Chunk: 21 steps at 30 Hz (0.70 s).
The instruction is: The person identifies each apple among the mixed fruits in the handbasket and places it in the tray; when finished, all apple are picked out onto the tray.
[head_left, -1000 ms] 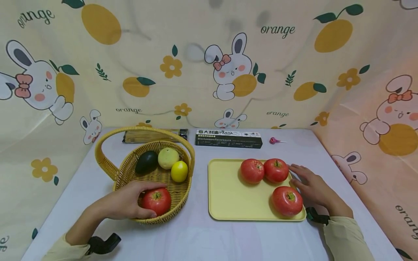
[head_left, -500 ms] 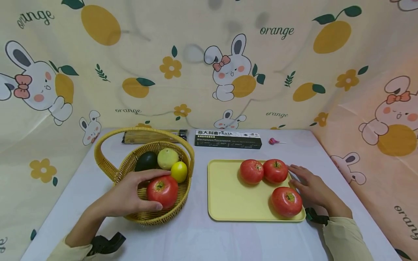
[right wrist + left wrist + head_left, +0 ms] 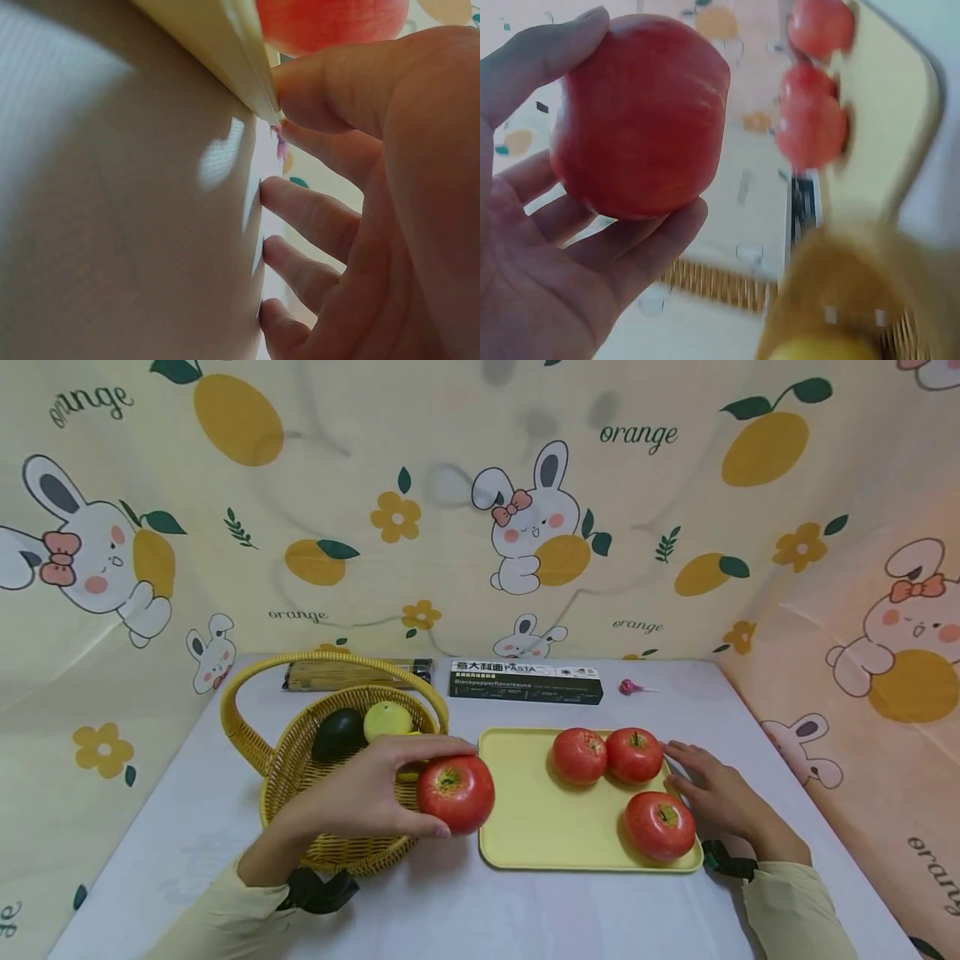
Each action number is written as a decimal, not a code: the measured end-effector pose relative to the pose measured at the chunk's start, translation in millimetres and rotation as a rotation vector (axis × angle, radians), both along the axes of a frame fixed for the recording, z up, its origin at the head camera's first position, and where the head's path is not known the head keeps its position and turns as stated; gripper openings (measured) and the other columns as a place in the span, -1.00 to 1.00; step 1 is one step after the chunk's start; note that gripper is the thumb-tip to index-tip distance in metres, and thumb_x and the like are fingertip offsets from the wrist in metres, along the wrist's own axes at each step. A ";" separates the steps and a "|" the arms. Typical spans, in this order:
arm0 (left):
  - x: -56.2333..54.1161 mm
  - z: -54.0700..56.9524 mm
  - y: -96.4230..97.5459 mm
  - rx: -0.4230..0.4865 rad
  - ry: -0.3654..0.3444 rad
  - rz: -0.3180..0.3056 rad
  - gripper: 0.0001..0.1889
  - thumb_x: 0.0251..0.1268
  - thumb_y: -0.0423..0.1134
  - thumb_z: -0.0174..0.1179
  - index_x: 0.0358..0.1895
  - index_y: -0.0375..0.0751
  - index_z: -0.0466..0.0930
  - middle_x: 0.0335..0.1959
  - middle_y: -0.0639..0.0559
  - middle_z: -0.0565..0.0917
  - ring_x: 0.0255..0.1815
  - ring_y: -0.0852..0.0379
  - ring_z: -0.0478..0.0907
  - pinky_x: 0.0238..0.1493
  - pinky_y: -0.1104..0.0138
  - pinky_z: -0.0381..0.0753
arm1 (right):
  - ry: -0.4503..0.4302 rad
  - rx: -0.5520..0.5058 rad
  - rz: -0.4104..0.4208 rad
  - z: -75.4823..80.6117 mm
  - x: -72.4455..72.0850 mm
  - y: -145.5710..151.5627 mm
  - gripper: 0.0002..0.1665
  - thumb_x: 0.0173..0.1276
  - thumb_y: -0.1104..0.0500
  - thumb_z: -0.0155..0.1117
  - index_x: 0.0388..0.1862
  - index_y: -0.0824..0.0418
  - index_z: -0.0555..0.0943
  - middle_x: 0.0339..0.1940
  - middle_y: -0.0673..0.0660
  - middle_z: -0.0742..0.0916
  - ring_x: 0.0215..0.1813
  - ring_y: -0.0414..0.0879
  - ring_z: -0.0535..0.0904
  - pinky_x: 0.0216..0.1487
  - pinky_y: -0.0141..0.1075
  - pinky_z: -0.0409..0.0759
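My left hand [image 3: 382, 789] grips a red apple [image 3: 457, 793] between thumb and fingers, held up in the gap between the wicker basket [image 3: 281, 793] and the yellow tray [image 3: 525, 827]. In the left wrist view the fingers curl round the apple [image 3: 645, 112]. Three more red apples lie on the tray: one at the back [image 3: 579, 756], one beside it [image 3: 634, 754], one near the front right corner [image 3: 660, 827]. My right hand [image 3: 723, 793] rests at the tray's right edge; in the right wrist view, thumb and index finger touch the rim and the other fingers extend loosely onto the cloth.
Inside the basket are a dark oval fruit [image 3: 337, 735] and a pale green round fruit [image 3: 387, 720]; a yellow fruit is mostly hidden by my left hand. Its tall handle [image 3: 243, 727] arches up. Behind stand a pasta box [image 3: 525, 683], a packet of noodles [image 3: 322, 675] and a lollipop [image 3: 633, 687].
My left hand has lifted the apple up and out of the basket and carried it right, to the tray's left edge. The right hand has stayed at the tray.
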<state>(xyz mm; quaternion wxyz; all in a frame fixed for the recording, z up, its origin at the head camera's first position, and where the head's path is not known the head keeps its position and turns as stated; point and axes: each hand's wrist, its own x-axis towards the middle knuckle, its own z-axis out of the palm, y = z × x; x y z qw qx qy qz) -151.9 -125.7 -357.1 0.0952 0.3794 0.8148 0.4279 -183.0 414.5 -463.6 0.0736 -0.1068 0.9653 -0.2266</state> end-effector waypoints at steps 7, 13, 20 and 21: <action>-7.8 -2.2 53.3 0.123 -0.064 -0.129 -0.18 0.17 -0.10 0.69 0.54 0.08 0.56 0.48 0.20 0.64 0.45 0.13 0.59 0.31 0.26 0.73 | -0.027 0.000 -0.020 1.3 0.7 -1.7 -0.17 0.66 -0.11 0.28 0.75 0.15 0.32 0.70 0.49 0.36 0.67 0.63 0.15 0.34 0.72 0.25; -11.4 -4.8 89.9 0.157 -0.111 -0.197 -0.18 0.23 -0.13 0.64 0.58 0.10 0.52 0.53 0.15 0.60 0.45 0.20 0.54 0.28 0.33 0.74 | -0.030 -0.009 -0.013 -0.4 0.0 -0.9 -0.17 0.65 -0.11 0.28 0.74 0.15 0.32 0.70 0.49 0.35 0.66 0.64 0.15 0.34 0.72 0.25; -11.6 -15.3 122.8 0.181 -0.115 -0.219 -0.17 0.23 -0.13 0.65 0.58 0.11 0.51 0.54 0.12 0.58 0.44 0.25 0.52 0.27 0.40 0.71 | -0.060 -0.016 -0.025 2.8 -1.0 -1.1 -0.14 0.65 -0.17 0.26 0.77 0.12 0.29 0.73 0.49 0.32 0.69 0.64 0.10 0.34 0.73 0.22; -11.9 -17.1 126.6 0.176 -0.110 -0.217 -0.17 0.22 -0.13 0.65 0.58 0.12 0.51 0.54 0.12 0.58 0.44 0.26 0.52 0.26 0.42 0.70 | -0.066 -0.021 -0.026 3.7 -1.0 -1.1 -0.13 0.65 -0.17 0.26 0.77 0.12 0.28 0.73 0.49 0.31 0.69 0.64 0.09 0.33 0.73 0.22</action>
